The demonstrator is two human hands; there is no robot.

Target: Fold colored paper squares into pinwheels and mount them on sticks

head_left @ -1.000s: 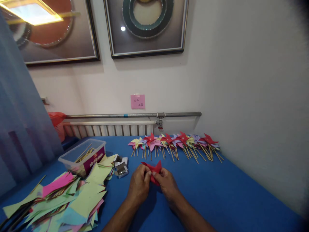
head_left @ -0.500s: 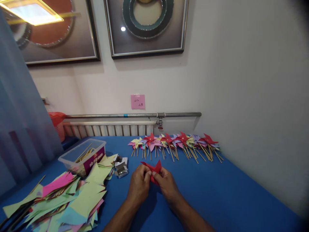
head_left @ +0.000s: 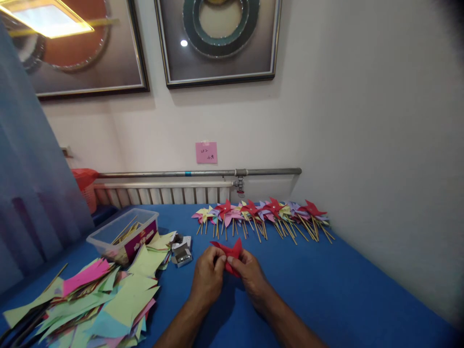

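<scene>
Between my two hands is a red paper pinwheel point(head_left: 233, 250), its pointed blades folded in and standing up above my fingers. My left hand point(head_left: 209, 270) pinches its left side between thumb and fingers. From the right, my right hand point(head_left: 249, 271) grips it, thumb pressed near the middle. My fingertips hide the centre, so I cannot tell whether a pin is in it. No stick shows on this pinwheel. Just left of my hands sits a small open box point(head_left: 182, 254) with shiny bits inside.
Finished pinwheels point(head_left: 250, 210) on sticks lie in a row at the back of the blue table point(head_left: 326, 290). On the left are a heap of cut coloured paper point(head_left: 119, 304), a clear plastic box point(head_left: 105, 237) holding sticks, and dark-handled scissors point(head_left: 25, 321) at the edge.
Both hands keep hold of the red pinwheel in nearly the same spot. The whole view has shifted very slightly; the other things lie as before.
</scene>
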